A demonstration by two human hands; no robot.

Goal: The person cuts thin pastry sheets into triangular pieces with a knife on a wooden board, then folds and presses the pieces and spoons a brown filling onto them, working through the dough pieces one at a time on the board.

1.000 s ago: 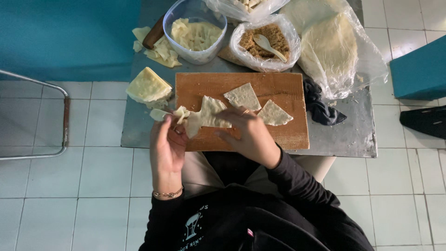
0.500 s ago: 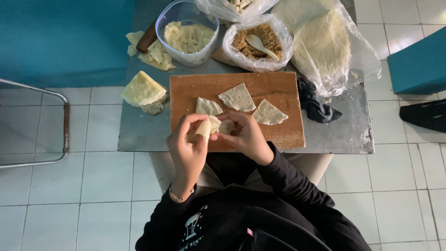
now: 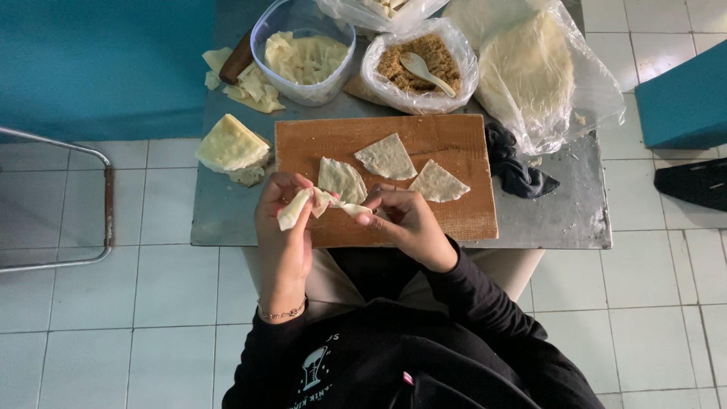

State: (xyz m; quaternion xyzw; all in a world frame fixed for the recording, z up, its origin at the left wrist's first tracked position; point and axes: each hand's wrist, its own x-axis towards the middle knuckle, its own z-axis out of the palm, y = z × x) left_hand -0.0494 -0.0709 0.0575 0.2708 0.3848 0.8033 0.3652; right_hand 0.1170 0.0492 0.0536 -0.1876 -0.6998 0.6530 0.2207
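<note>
Head view: both hands hold one folded pastry wrapper [image 3: 314, 204] over the cutting board's [image 3: 454, 140] near edge, left hand [image 3: 284, 227] fingers pinching one end, right hand [image 3: 405, 220] fingers the other.

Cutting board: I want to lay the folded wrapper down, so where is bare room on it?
The wooden board is bare along its top edge and its right end, beyond the three flat wrappers. The near-left corner is crowded by the left hand, the right hand and the folded wrapper.
</note>
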